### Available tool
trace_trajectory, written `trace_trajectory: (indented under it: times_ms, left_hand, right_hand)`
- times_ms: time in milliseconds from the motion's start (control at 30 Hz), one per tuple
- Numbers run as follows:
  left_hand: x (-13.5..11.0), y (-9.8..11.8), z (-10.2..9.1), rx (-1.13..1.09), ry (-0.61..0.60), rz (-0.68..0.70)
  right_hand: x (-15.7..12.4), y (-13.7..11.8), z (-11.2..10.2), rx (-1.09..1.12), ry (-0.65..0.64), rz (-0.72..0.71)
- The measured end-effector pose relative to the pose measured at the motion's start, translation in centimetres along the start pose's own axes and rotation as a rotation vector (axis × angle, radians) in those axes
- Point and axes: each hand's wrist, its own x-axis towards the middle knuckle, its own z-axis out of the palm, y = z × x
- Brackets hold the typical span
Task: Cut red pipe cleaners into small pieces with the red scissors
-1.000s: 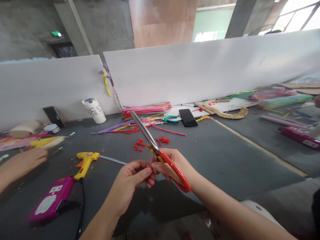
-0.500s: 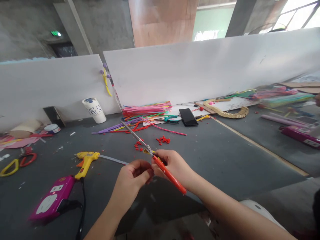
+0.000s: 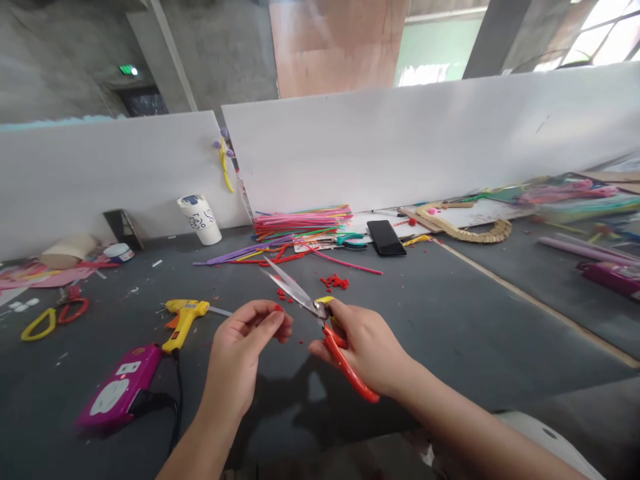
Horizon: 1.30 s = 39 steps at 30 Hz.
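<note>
My right hand (image 3: 370,347) holds scissors (image 3: 300,293) with one red and one yellow handle loop. Their blades are spread apart and point up and left over the table. To their left, my left hand (image 3: 250,340) is closed in a pinch, with a bit of red pipe cleaner (image 3: 279,309) showing at the fingertips. The two hands are apart. Beyond the blades lies a small heap of short red pieces (image 3: 335,283), with a few more loose red bits near the blades.
A yellow glue gun (image 3: 184,323) and a purple power strip (image 3: 120,387) lie at left, near another pair of scissors (image 3: 55,317). Behind are bundled pipe cleaners (image 3: 305,223), teal-handled pliers (image 3: 353,241), a phone (image 3: 386,237) and a white cup (image 3: 200,220). A white partition (image 3: 400,147) bounds the back.
My hands have moved apart, the left going left with the red bit. The scissors have turned, and their blades have spread open. The view has shifted slightly.
</note>
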Motion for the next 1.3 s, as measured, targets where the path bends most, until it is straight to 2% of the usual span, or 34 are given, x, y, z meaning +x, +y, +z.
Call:
trace_trajectory:
  times_ms: [133, 267, 567, 1300]
  left_hand:
    - [-0.1, 0.3, -0.2, -0.042, 0.002, 0.069]
    - [-0.2, 0.3, -0.2, -0.060, -0.017, 0.079]
    - [-0.1, 0.4, -0.2, -0.119, 0.020, 0.059]
    - [0.0, 0.5, -0.3, -0.129, -0.016, 0.041]
  right_hand:
    - [-0.8, 0.4, 0.4, -0.133, -0.037, -0.083]
    - [-1.2, 0.8, 0.7, -0.180, -0.028, -0.117]
    - [-1.0, 1.1, 0.8, -0.260, 0.002, -0.145]
    - [-1.1, 1.0, 1.1, -0.294, -0.009, -0.138]
